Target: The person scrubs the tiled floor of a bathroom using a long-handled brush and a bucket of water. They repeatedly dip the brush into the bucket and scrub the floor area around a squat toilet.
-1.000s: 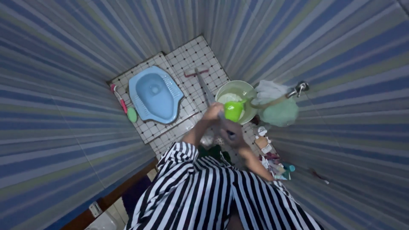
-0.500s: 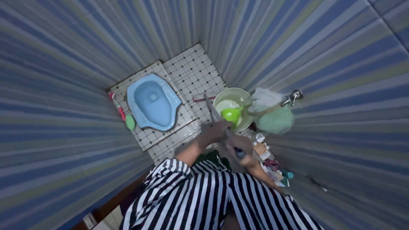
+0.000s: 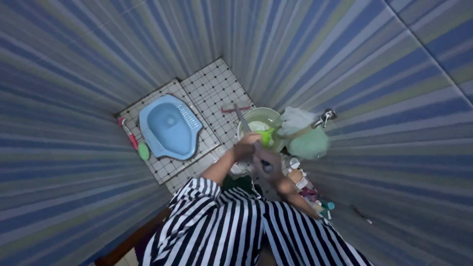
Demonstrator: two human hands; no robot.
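Note:
My left hand (image 3: 243,148) and my right hand (image 3: 264,162) are both closed around a long thin grey handle (image 3: 242,119). The handle slants up and away over the rim of a pale green bucket (image 3: 252,113). My right hand grips its dark lower end, and my left hand sits just above it. A bright green dipper (image 3: 266,137) rests inside the bucket, right beside my left hand. What is on the handle's far end I cannot make out. My striped sleeves fill the lower part of the view.
A blue squat toilet (image 3: 167,127) is set in the tiled floor to the left, with a pink brush (image 3: 127,133) and a green scrubber (image 3: 143,151) beside it. A wall tap (image 3: 325,117), a white cloth (image 3: 295,119), a green cloth (image 3: 308,143) and toiletries (image 3: 299,176) crowd the right.
Both hands have stayed on the handle and drawn closer together beside the bucket. The view has shifted, so the toilet and bucket sit further left.

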